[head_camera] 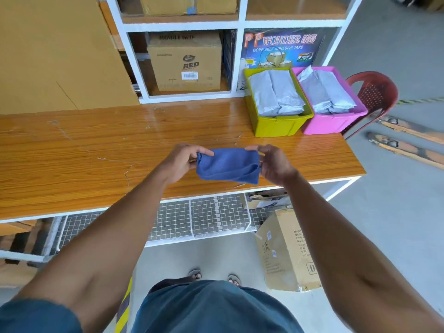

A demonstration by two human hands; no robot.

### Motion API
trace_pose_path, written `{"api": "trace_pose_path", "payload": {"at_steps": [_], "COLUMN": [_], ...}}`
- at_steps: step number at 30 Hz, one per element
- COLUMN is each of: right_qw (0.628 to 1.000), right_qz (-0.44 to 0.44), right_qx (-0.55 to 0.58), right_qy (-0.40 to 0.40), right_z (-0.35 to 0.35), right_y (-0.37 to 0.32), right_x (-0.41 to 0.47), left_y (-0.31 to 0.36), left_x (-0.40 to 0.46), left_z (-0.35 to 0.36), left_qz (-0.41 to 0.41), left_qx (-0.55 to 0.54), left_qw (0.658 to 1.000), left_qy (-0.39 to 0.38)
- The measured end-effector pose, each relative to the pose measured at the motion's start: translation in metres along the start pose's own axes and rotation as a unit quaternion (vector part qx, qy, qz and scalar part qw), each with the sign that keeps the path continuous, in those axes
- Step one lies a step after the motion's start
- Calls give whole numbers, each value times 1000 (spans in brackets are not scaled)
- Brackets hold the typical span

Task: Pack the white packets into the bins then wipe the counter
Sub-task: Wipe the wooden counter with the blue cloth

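— What's in the bins?

— Two bins stand side by side, touching, at the far right of the surface (96, 150). The yellow-green bin (276, 126) holds white packets (276, 94) stacked flat, nearly to its rim. The pink bin (336, 121) on its right holds more white packets (324, 92), one tilted up at the back. I can't count the packets in either; they overlap.

— And your hands?

— Both arms are stretched forward over the near edge of the surface. My left hand (180, 162) pinches the left edge of a blue cloth (228, 165), thumb on top, fingers curled beneath. My right hand (271, 164) pinches the right edge the same way. The cloth hangs folded between them, above the surface.

— Counts?

— Two bins, one cloth, two hands.
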State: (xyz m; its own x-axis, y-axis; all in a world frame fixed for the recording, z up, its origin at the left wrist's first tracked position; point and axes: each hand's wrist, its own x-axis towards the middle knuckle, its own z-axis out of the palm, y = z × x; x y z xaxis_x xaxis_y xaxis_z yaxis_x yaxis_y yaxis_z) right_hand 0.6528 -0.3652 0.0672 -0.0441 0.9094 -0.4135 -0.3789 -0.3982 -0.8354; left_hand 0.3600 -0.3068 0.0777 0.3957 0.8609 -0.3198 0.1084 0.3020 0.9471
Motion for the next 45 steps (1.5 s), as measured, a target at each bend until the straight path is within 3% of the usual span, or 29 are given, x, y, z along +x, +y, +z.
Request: {"api": "trace_pose_path", "payload": {"at_steps": [3,5,12,19,23,30,36,45], "right_qw": [999,998,992,970,961,956,957,921], "right_qz": [-45,-60,-48,-16,-43,-64,-51,36], "right_qx": [-2,-8,-60,-84,-41,75,103,67], "right_qy": [7,23,103,228,269,274,266,381], "right_z": [-6,-9,-24,-63,-88,-139,-187,-251], "right_y": [6,10,32,79,99,126,130,145], "right_x": [-6,-13,-51,-118,-148,-180,-201,-214], "left_y": [-1,-2,-15,-35,-39,-54,-60,-92], "left_x": [21,34,60,73,66,71,83,110], "left_z": [7,11,31,100,147,214,277,356], "left_qz": [-3,28,38,32,60,-4,-16,-3], "left_qx": [14,100,226,280,292,299,347,382], "left_qw": [999,993,955,914,901,864,852,835], "left_qy": [-36,-58,-188,-292,-316,-405,-391,-395]}}
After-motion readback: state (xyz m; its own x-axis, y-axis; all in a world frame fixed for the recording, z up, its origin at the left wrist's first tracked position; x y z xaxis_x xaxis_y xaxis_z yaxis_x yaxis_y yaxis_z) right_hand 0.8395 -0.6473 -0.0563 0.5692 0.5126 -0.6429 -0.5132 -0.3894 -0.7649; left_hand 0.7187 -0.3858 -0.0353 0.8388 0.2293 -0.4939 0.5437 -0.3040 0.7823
